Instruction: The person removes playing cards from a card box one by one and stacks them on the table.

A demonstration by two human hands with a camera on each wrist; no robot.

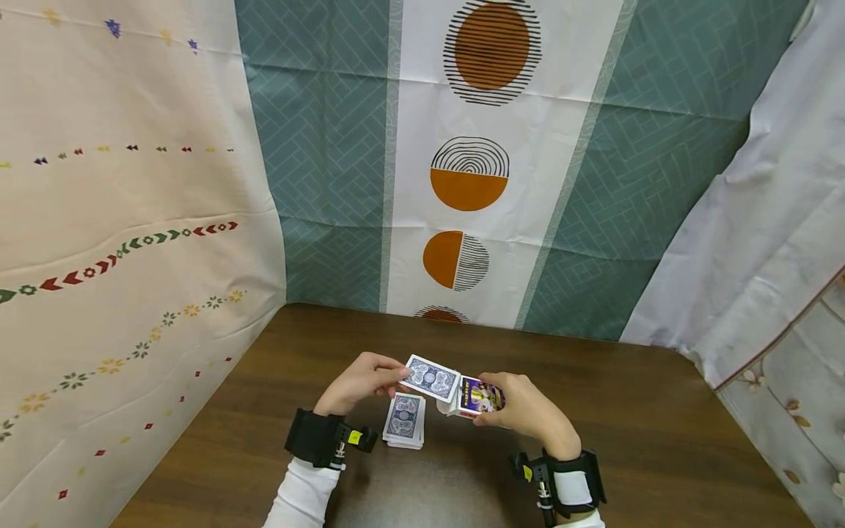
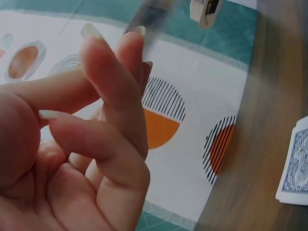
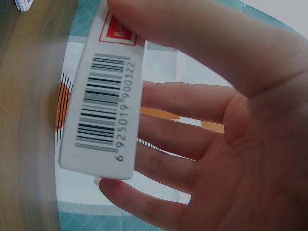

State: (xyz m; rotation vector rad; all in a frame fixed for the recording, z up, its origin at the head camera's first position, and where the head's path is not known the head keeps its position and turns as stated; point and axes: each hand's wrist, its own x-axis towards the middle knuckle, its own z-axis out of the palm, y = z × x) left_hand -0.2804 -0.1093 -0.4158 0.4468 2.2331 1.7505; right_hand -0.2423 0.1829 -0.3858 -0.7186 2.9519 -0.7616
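Observation:
My left hand [image 1: 359,383] pinches a blue-backed playing card [image 1: 432,378] by its left end, between thumb and fingers. The card's right end meets the open flap end of a purple-and-white playing-card box [image 1: 480,397]. My right hand [image 1: 529,408] grips that box between thumb and fingers. In the right wrist view the box's narrow white side [image 3: 103,110] shows a barcode and a red mark. Just below the left fingers, a loose stack of blue-backed cards [image 1: 404,418] lies on the table. In the left wrist view the held card [image 2: 156,21] is blurred behind the fingertips.
Both hands work over a brown wooden table [image 1: 660,425]. A green-and-white patterned cloth [image 1: 330,183] hangs along its back edge. Cream embroidered fabric [image 1: 132,330] covers the left side, and a white curtain [image 1: 746,242] hangs at the right.

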